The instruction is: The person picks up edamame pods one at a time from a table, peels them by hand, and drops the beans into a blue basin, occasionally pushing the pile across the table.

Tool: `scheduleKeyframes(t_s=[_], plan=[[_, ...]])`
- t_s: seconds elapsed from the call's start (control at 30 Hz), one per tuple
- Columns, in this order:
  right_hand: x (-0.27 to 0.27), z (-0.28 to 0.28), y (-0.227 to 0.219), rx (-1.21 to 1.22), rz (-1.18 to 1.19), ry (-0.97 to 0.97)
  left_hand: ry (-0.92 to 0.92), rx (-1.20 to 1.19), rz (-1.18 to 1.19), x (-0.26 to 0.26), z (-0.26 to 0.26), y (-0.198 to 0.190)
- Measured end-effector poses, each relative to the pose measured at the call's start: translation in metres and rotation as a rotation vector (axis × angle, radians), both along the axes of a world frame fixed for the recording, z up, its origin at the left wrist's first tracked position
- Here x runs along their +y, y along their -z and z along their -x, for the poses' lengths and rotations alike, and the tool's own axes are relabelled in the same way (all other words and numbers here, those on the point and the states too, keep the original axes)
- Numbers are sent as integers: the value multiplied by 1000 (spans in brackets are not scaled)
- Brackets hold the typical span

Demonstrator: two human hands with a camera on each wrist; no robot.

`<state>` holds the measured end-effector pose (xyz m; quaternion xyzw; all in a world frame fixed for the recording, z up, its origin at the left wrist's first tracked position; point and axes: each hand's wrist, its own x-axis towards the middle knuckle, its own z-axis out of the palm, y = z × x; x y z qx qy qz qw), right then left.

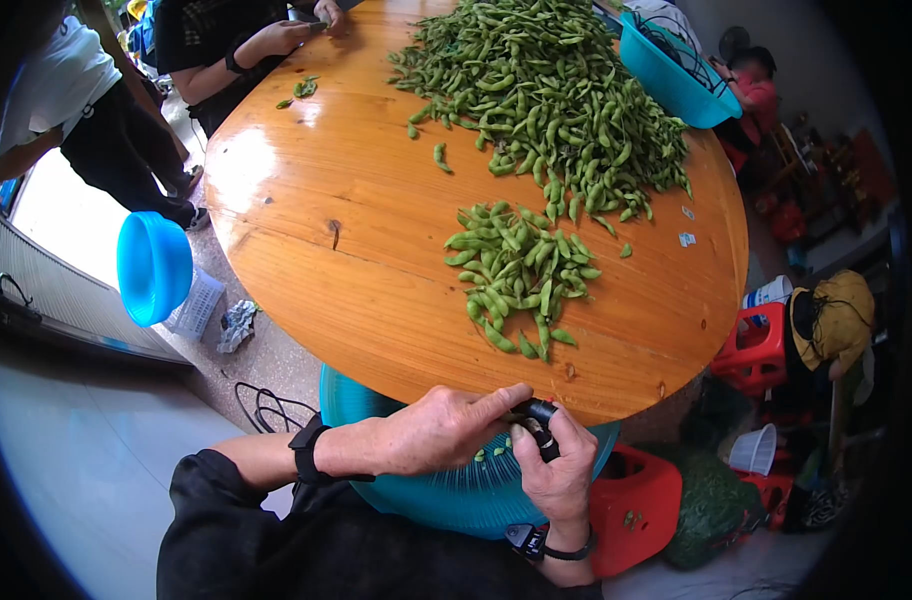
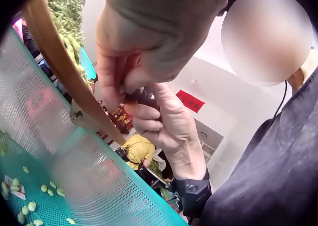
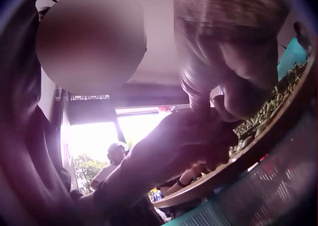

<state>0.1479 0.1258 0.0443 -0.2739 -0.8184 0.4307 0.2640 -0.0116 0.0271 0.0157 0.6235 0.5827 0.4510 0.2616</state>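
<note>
Both hands meet over a teal mesh basket [image 1: 351,400] at the table's near edge. My left hand [image 1: 441,430] reaches across with its index finger along a black, sleeve-like piece [image 1: 538,408] at the right fingertips. My right hand [image 1: 561,475] has curled fingers, its thumb bent up against the left fingertips. Between them a small greenish soybean pod [image 1: 519,418] is pinched, mostly hidden by fingers; I cannot tell what the black piece is. Shelled beans [image 2: 47,188] lie in the basket. Nearby on the tabletop is a small pile of soybean pods [image 1: 516,265].
A large heap of pods [image 1: 556,90] covers the far side of the round wooden table [image 1: 326,270]. A blue basin [image 1: 666,70] stands beside it. Red stools [image 1: 631,510] are at the right, blue tubs [image 1: 154,268] on the left floor. Another person's hands [image 1: 286,38] work across the table.
</note>
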Motion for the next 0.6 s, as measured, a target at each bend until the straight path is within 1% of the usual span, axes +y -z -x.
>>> scheduleKeyframes(t_s=[0.03, 0.07, 0.1, 0.17, 0.2, 0.23, 0.27, 0.3, 0.33, 0.37, 0.4, 0.43, 0.47, 0.5, 0.53, 0.57, 0.6], plan=[[0, 0, 1, 1, 0, 0, 9, 139, 58, -1, -3, -2], [-1, 1, 1, -31, -23, 19, 31, 204, -57, 1, -5, 3], [0, 0, 2, -64, -47, 40, 34, 205, -59, 3, -8, 4], [2, -4, 11, -45, -62, 75, 20, 243, -94, 6, -12, 5], [4, -7, 11, -51, 32, 79, 21, 243, -93, 5, -12, 3], [6, -10, 12, -56, 126, 83, 39, 236, -22, 4, -13, 0], [8, -16, 7, -62, 148, 157, 57, 229, 50, 3, -13, -4], [13, -23, 0, -68, 170, 230, 58, 231, 51, 2, -11, -7], [21, -38, 0, -91, 176, 325, 144, 288, 152, 1, -6, -11], [32, -55, 2, -60, 219, 444, 229, 344, 252, 0, 1, -13], [45, -71, -4, -133, 105, 535, 353, 357, 316, 2, 10, -14], [59, -90, -5, -249, -101, 586, 352, 356, 317, 5, 17, -12], [72, -111, -5, -424, -381, 591, 297, 334, 139, 8, 25, -9], [75, -119, -9, -436, -331, 659, 242, 309, -39, 13, 31, -8], [77, -127, -13, -460, -309, 686, 108, 353, -21, 19, 37, -22], [78, -130, -16, -484, -288, 711, 10, 462, 38, 28, 45, -24], [76, -127, -19, -483, -292, 710, -39, 523, 63, 36, 50, -24]])
